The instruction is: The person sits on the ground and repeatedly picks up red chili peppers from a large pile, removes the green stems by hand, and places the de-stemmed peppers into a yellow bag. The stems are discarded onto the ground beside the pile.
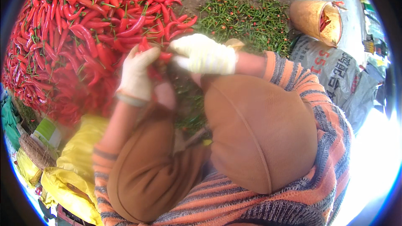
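My left hand (136, 75), in a white knit glove, grips a few red chili peppers (144, 44) between thumb and fingers. One red chili (165, 57) points out of that grip towards my right hand (204, 53). The right hand wears a pale striped glove, and its fingers are bent close to that chili's end. Whether they pinch anything is hidden. Both hands are over the near edge of a large heap of red chilies (84, 34), many with green stems on. Cut green stems (245, 22) lie scattered on the ground beyond my right hand.
A tipped, stained plastic bucket (306, 20) lies at the upper right with some red pieces inside. Beside it is a grey woven sack (339, 72) bearing writing. Yellow sacks (72, 169) sit at the lower left. My brown-clad knees (260, 131) rise below my hands.
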Demonstrator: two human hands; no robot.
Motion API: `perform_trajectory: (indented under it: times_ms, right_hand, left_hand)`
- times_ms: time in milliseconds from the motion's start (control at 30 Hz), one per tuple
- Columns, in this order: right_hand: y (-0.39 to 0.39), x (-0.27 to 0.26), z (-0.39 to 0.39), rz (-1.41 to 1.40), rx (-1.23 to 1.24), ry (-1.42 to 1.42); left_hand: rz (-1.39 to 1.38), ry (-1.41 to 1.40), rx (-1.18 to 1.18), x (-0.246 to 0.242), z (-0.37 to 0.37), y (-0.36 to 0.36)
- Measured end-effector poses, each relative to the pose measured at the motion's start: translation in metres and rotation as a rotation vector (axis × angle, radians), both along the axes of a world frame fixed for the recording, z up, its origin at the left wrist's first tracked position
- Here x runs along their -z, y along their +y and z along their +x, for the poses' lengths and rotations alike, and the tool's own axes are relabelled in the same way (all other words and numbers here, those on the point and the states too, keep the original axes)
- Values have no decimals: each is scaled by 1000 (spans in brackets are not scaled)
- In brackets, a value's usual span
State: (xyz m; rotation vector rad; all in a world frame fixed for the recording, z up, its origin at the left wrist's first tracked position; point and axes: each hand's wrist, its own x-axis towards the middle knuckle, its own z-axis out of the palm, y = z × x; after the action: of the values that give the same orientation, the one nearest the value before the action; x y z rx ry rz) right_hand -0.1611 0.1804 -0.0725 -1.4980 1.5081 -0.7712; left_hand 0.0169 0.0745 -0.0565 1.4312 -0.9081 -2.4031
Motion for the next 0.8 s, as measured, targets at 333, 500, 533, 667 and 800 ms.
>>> perform_trajectory:
  times_ms: [333,500,533,667,800]
  right_hand:
    - [-5,10,-39,-223,-38,603]
    - [-6,51,-91,210,67,846]
    - [-5,62,-83,62,98,654]
    - [-23,93,-39,124,-13,704]
    - [-37,94,-41,252,-47,700]
  left_hand:
    - [163,105,125,-11,4,-6]
    - [274,169,74,-7,12,-1]
    - [281,171,65,-5,12,0]
    - [288,210,43,-1,13,0]
    - [368,210,-26,2,17,-1]
